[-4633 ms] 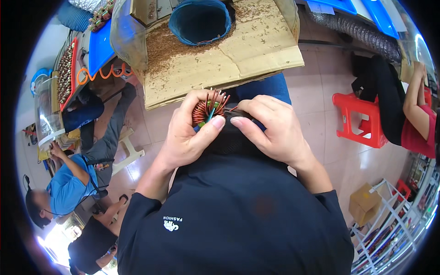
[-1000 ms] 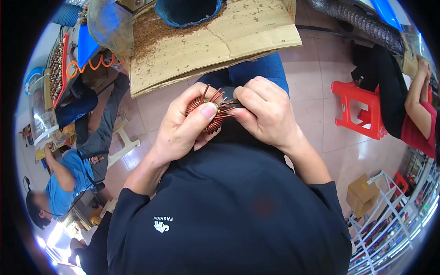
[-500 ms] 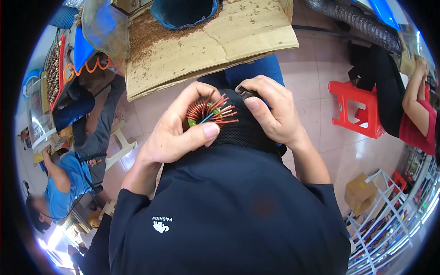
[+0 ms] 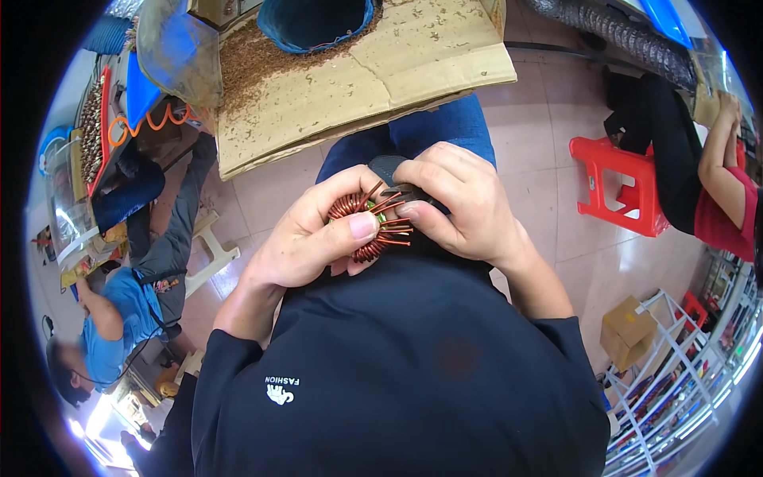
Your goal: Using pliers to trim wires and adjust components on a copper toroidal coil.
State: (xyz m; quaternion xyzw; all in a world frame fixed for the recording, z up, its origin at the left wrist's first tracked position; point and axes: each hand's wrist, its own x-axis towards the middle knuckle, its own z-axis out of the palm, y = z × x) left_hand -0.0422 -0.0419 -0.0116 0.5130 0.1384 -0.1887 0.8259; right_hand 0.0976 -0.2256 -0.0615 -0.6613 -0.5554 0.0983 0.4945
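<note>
Two hands on copper coil point(image 4: 367, 229): left hand point(image 4: 318, 234) pinching it, right hand point(image 4: 461, 203) gripping dark tool point(image 4: 395, 184); brown box point(image 4: 628, 330) lower right.

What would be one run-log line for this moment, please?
left hand: holds copper coil ring | right hand: grips dark tool at coil wire ends | cardboard sheet ahead | red stool at right

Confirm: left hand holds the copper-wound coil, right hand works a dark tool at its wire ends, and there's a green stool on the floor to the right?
Not quite. The stool is red, not green, as the head view shows. The rest holds: the left hand holds the copper-wound coil, and the right hand works a dark tool at its wire ends.
</note>
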